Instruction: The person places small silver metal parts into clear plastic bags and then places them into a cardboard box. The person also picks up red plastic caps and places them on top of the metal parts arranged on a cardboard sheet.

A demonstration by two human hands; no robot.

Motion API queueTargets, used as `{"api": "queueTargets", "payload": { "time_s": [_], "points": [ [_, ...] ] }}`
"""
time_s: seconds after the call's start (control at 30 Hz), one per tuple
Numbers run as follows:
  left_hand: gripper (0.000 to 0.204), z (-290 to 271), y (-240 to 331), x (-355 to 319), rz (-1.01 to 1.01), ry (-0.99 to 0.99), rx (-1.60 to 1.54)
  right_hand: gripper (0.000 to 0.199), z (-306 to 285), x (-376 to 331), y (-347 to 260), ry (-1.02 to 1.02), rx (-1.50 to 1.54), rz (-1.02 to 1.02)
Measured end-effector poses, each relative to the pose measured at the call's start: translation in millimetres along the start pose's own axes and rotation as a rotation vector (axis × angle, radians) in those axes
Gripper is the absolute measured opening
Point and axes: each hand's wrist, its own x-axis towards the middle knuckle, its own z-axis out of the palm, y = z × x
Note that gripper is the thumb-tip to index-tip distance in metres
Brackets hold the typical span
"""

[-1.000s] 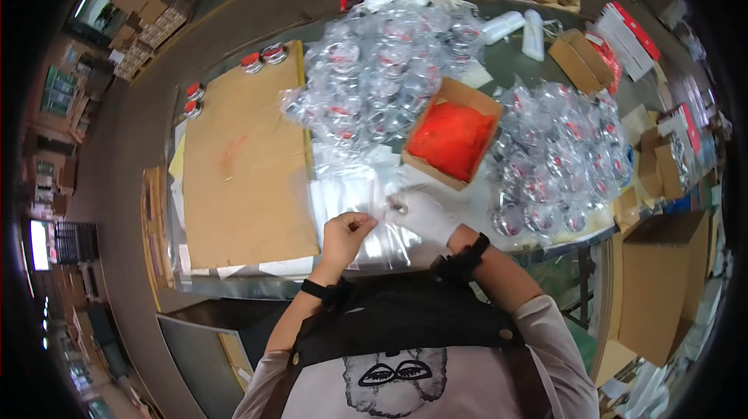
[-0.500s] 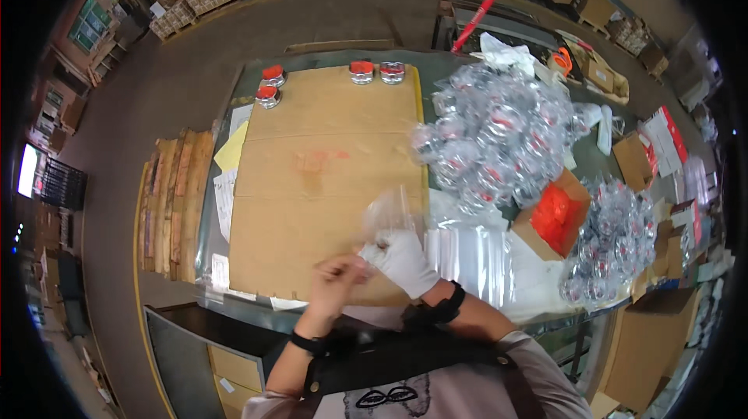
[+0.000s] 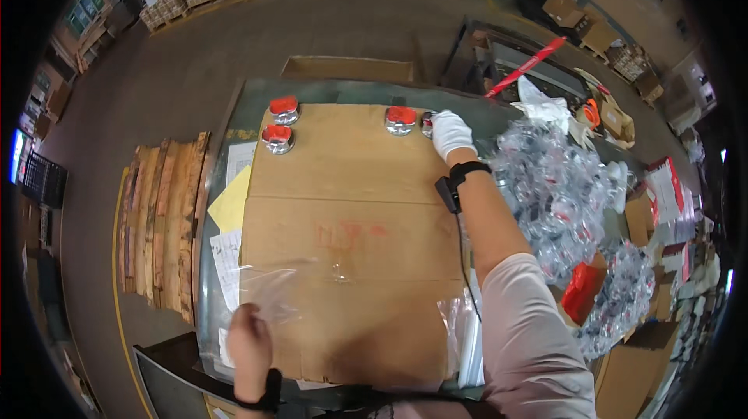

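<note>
My right hand (image 3: 453,135), in a white glove, is stretched to the far right corner of the cardboard sheet (image 3: 351,247). Its fingers close around a short silver round part (image 3: 426,124), mostly hidden by the glove. Just left of it stands another silver part with a red top (image 3: 400,120). Two more such parts, one red-topped (image 3: 284,109) and one nearer me (image 3: 277,138), sit at the far left corner. Low on the left, my bare left hand (image 3: 252,343) has its fingers curled on a clear plastic bag (image 3: 274,289), which spreads over the cardboard.
A heap of silver parts in clear bags (image 3: 549,193) covers the table's right side, with a box of red material (image 3: 583,292) beside it. Flat clear bags (image 3: 471,349) lie along the cardboard's right edge. Papers (image 3: 226,263) lie left; a wooden pallet (image 3: 164,224) stands beyond the table.
My right hand has gone from beside my left, near me, to the silver part at the far right corner. My left hand has moved left and nearer, with the clear bag.
</note>
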Motion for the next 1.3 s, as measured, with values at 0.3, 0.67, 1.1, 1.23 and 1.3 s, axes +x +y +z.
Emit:
{"api": "queueTargets", "payload": {
  "time_s": [0.3,0.67,1.1,1.23,1.3],
  "points": [
    [0.028,94,42,2,0.042,0.028,-0.247,0.032,-48,-90,7,-0.377,1.111,0.226],
    [0.014,139,71,-44,-0.031,-0.393,-0.629,0.034,-87,-403,-124,-0.074,1.505,0.015],
    [0.021,71,120,-124,0.389,-0.227,-0.405,0.016,-23,-411,-132,-0.165,0.833,-0.137],
    [0.022,83,101,-129,0.425,-0.030,-0.647,0.015,-53,-404,-134,-0.220,1.353,0.201],
    [0.022,87,89,-143,0.495,-0.018,-0.606,0.014,-67,-405,-131,-0.226,1.589,0.386]
  ]
}}
